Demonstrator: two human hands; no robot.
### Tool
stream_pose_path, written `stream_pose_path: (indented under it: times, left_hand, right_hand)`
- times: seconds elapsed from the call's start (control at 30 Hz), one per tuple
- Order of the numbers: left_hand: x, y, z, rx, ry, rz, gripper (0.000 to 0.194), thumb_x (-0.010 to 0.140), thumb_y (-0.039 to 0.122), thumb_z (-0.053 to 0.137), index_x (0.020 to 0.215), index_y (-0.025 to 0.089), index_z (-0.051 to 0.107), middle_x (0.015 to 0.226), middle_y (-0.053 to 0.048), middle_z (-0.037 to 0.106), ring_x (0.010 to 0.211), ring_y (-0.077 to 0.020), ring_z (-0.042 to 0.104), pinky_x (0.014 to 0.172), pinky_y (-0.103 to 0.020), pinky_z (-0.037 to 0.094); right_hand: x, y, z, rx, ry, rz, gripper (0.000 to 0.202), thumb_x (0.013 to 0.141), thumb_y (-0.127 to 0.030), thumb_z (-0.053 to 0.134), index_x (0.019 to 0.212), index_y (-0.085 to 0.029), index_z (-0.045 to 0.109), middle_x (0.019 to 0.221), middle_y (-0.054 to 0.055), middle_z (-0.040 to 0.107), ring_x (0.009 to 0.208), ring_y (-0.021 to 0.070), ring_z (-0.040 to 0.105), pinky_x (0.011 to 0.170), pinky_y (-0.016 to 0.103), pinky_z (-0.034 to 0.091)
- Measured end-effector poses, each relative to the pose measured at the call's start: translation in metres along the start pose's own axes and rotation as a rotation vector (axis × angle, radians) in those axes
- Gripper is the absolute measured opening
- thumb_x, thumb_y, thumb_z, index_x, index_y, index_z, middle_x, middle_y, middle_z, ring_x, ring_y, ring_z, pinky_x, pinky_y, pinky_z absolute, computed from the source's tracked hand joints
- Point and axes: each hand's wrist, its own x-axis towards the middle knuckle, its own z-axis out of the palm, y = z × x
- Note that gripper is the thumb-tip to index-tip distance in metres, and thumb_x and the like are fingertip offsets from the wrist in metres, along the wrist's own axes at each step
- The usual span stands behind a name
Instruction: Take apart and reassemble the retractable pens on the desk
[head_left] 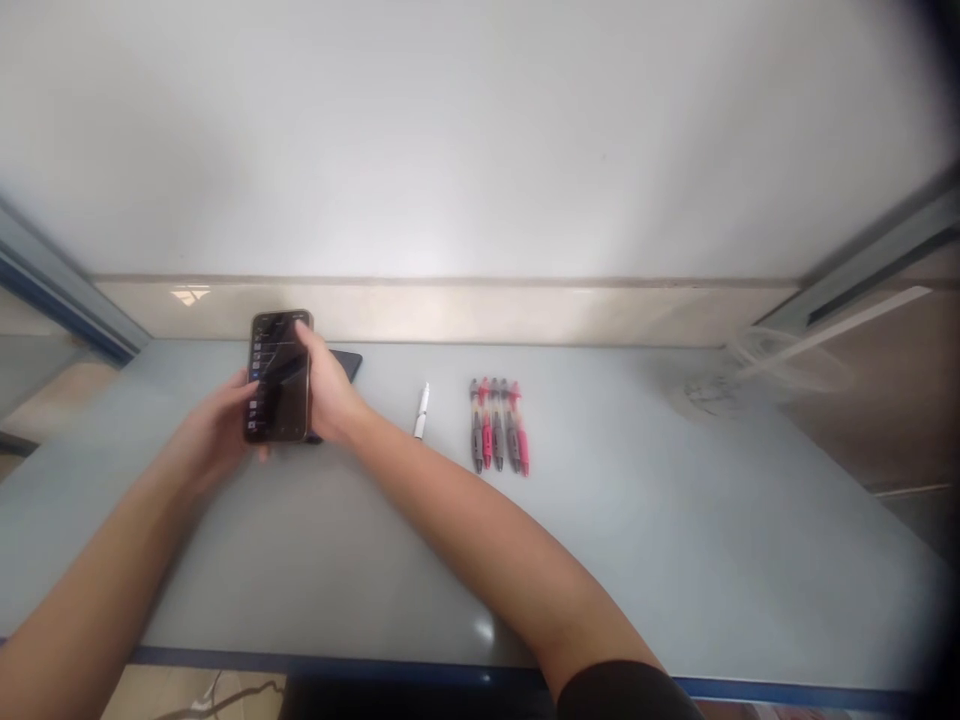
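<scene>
Over the far left of the bench (337,580), the left hand (212,430) and right hand (330,388) hold the phone (281,385), fingers around opposite edges; a steady two-sided grip and light thumbs would serve best.

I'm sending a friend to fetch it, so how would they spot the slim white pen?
On the pale grey table, look between the held, dark-screened rectangular phone and the row of grey and red pens. The slim white pen lies alone there; its white body differs from theirs.
</scene>
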Motion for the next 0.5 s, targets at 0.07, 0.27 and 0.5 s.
stream_pose_path:
  times: [0.07,0.27,0.5]
  left_hand:
    - [0.0005,0.0002,-0.0009,-0.014,0.025,-0.018,0.036,0.073,0.036,0.081,0.102,0.019,0.067,0.069,0.0,0.068,0.045,-0.0185,0.06,0.027,-0.029,0.049]
    - [-0.0005,-0.0005,-0.0008,0.008,0.058,-0.011,0.027,0.077,0.041,0.078,0.087,0.019,0.065,0.063,0.0,0.064,0.041,-0.0189,0.057,0.025,-0.03,0.046]
    - [0.0012,-0.0029,-0.0029,0.021,0.018,-0.001,0.038,0.072,0.049,0.084,0.087,0.02,0.066,0.066,-0.001,0.066,0.045,-0.0206,0.059,0.028,-0.032,0.049]
  right_hand:
    - [-0.0003,0.0018,0.0022,0.089,-0.017,0.043,0.024,0.091,-0.046,0.069,0.085,-0.023,0.062,0.074,0.001,0.064,0.069,0.0223,0.067,0.07,0.039,0.063]
    - [-0.0032,0.0048,0.0021,0.06,0.013,0.01,0.016,0.087,-0.034,0.075,0.09,-0.025,0.063,0.082,0.0,0.066,0.071,0.0193,0.064,0.067,0.033,0.059]
    - [-0.0058,0.0029,-0.0054,-0.021,-0.075,0.013,0.016,0.08,-0.02,0.071,0.086,-0.025,0.057,0.075,-0.002,0.061,0.068,0.0187,0.061,0.053,0.029,0.055]
